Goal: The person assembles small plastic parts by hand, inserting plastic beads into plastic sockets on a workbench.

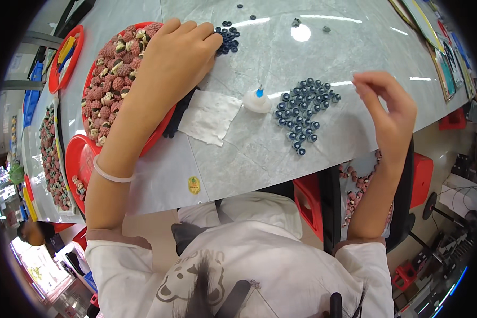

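Observation:
My left hand (180, 58) reaches over the rim of a red basin (159, 139) heaped with pink bumpy pieces (107, 87), some with cream and dark parts. Its fingers curl downward beside a cluster of small dark rings (228, 40); the fingertips are hidden. On the right, above the table, my right hand (391, 108) has its thumb and fingers drawn together in a pinch; anything between the tips is too small to make out. Left of it stands a group of small clear round pieces with dark centres (305, 108). A white squat bottle (257, 102) with a blue tip stands between the hands.
A white cloth (209, 117) lies beside the basin, near some dark strips (177, 114). Further left are a smaller red basin (82, 161) and a tray of pink pieces (53, 159). A yellow sticker (194, 185) marks the table's near edge. Folders (434, 47) line the far right.

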Demonstrator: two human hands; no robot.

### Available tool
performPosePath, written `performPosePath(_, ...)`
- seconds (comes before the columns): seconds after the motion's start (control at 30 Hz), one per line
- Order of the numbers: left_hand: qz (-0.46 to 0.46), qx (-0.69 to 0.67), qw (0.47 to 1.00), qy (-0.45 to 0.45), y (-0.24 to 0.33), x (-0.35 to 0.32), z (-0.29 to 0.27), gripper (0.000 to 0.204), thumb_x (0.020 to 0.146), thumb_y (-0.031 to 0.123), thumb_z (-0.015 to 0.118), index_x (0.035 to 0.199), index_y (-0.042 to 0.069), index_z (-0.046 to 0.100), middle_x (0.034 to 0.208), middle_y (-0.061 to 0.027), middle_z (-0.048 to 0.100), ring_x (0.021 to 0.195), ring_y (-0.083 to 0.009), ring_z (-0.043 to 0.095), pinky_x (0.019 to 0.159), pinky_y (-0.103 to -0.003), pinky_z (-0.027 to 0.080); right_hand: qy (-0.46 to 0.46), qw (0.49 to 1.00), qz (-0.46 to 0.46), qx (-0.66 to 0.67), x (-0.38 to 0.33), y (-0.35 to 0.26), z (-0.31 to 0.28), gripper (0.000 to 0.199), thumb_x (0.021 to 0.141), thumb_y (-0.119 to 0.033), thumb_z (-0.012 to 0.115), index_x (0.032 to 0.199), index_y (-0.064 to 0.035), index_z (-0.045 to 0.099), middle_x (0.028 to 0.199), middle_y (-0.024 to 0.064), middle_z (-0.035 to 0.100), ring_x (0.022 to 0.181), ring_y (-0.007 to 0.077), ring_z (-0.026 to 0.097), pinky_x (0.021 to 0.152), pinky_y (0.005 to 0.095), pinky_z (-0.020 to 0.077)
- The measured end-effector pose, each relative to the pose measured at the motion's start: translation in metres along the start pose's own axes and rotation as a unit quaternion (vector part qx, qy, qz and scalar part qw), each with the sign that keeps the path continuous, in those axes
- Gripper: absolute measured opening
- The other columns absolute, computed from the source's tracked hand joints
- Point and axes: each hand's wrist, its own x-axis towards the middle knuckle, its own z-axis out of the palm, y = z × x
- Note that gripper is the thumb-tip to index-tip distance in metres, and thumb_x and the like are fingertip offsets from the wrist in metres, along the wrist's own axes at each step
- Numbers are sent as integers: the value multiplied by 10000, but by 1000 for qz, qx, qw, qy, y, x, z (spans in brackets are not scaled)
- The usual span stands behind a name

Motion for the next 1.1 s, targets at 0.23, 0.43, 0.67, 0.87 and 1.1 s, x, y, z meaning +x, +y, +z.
performPosePath(0.23,-105,-116,988,-16,8,1,-23,58,650,93,556,660,48,520,681,-38,518,615,-178,490,594,-288,376,-28,990,-127,-52,76,12,33,137,770,-39,540,891,6,587,822,47,595,755,109,554,677,215,428)
performPosePath(0.43,-391,-555,734,-32,28,-15,-68,99,729,106,534,767,16,545,684,48,457,598,6,372,522,-141,273,-73,967,-181,-165,88,15,54,98,716,-20,537,800,-9,586,786,129,597,731,283,570,665,348,452)
performPosePath(0.67,-414,-686,595,58,74,-42,-98,218,717,215,509,754,8,452,742,-52,417,466,-36,319,429,-148,258,-52,979,32,195,24,-43,13,189,794,-91,510,924,29,578,867,106,579,684,124,538,615,220,422)
performPosePath(0.87,-393,-768,503,56,108,-47,-94,246,718,227,537,772,1,454,761,-74,417,447,-41,328,402,-152,272,-161,915,-178,325,-30,-63,28,235,703,41,549,936,68,534,938,209,478,639,150,544,522,200,469)
performPosePath(1.1,-365,-714,589,99,121,-56,-96,233,733,218,536,793,3,470,771,-77,425,497,-53,363,440,-161,286,-72,932,-133,328,-55,-87,59,288,598,142,587,848,20,512,842,185,531,705,205,564,617,244,484)
